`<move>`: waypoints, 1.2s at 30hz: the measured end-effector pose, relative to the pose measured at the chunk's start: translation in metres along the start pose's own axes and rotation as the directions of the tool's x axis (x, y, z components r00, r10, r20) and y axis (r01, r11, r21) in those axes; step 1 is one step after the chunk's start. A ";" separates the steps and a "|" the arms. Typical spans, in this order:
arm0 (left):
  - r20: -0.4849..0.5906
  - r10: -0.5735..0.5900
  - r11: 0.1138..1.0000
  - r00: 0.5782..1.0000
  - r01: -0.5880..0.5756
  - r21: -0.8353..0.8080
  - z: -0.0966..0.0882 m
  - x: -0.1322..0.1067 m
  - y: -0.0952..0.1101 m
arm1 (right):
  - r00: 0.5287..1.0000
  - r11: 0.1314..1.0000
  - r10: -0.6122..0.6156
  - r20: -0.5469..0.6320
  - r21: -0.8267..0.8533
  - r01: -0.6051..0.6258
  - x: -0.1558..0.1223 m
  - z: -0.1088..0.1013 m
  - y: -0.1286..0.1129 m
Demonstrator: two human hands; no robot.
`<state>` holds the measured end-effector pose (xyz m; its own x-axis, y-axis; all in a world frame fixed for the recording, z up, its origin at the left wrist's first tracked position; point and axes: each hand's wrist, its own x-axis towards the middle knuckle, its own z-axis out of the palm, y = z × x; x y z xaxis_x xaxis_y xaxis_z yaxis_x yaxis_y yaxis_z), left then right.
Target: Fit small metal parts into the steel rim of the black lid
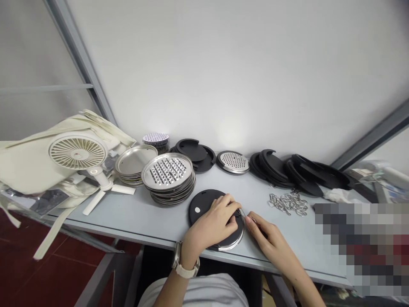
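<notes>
A round black plastic disc (202,204) with a white dot and a shiny metal rim along its lower right lies flat near the table's front edge. Over it, my left hand (217,217) is bent, holding it down, with the fingertips at its right edge. My right hand (270,238) pinches a small metal wire loop (243,212) beside that edge. Whether the loop touches the disc I cannot tell; fingers partly hide it. Several similar wire loops (288,203) lie in a loose heap to the right.
Left of the disc stand a stack of round metal graters (167,172) and a stack of plain metal discs (136,160). Behind are black holders (191,150) and a perforated grater (235,161). More black holders (275,167) lie right. A white fan (78,152) stands far left.
</notes>
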<state>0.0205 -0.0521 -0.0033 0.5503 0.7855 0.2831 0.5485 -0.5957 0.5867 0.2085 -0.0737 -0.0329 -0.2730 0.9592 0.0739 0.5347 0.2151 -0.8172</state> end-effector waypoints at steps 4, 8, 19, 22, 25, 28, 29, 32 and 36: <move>-0.004 0.001 1.000 1.000 -0.001 0.010 0.000 0.000 0.000 | 1.000 1.000 0.004 -0.010 0.008 -0.004 -0.001 0.000 0.002; -0.003 0.005 1.000 1.000 -0.005 0.011 0.001 -0.001 0.000 | 1.000 1.000 0.001 -0.020 0.007 -0.001 -0.001 0.000 0.002; -0.003 0.006 1.000 1.000 -0.006 0.009 0.000 -0.001 0.001 | 1.000 1.000 0.003 -0.029 0.024 -0.002 -0.001 0.000 0.004; -0.003 0.002 1.000 1.000 -0.002 0.003 0.000 -0.001 0.000 | 0.999 0.999 0.005 -0.042 0.039 -0.003 -0.001 -0.001 0.006; -0.004 -0.003 1.000 1.000 0.003 -0.004 0.000 -0.001 0.000 | 1.000 0.999 0.005 -0.029 0.049 -0.003 -0.001 -0.002 0.007; -0.003 -0.008 1.000 1.000 0.008 -0.008 0.000 -0.001 0.000 | 1.000 0.999 0.008 -0.013 0.048 -0.008 -0.001 -0.002 0.006; -0.004 -0.009 1.000 1.000 0.009 -0.007 0.000 -0.001 0.000 | 1.000 0.999 0.011 -0.008 0.046 -0.010 -0.001 -0.002 0.005; -0.004 -0.016 1.000 1.000 0.016 -0.002 0.001 -0.001 0.001 | 1.000 0.999 0.011 0.000 0.035 -0.011 -0.001 -0.001 0.003; 0.001 -0.035 0.999 0.999 0.035 0.004 0.001 -0.002 0.001 | 1.000 1.000 -0.001 0.010 0.009 0.001 0.001 0.000 0.002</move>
<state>0.0205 -0.0538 -0.0037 0.5312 0.8057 0.2622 0.5698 -0.5687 0.5933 0.2096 -0.0726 -0.0343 -0.2815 0.9571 0.0687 0.5272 0.2141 -0.8223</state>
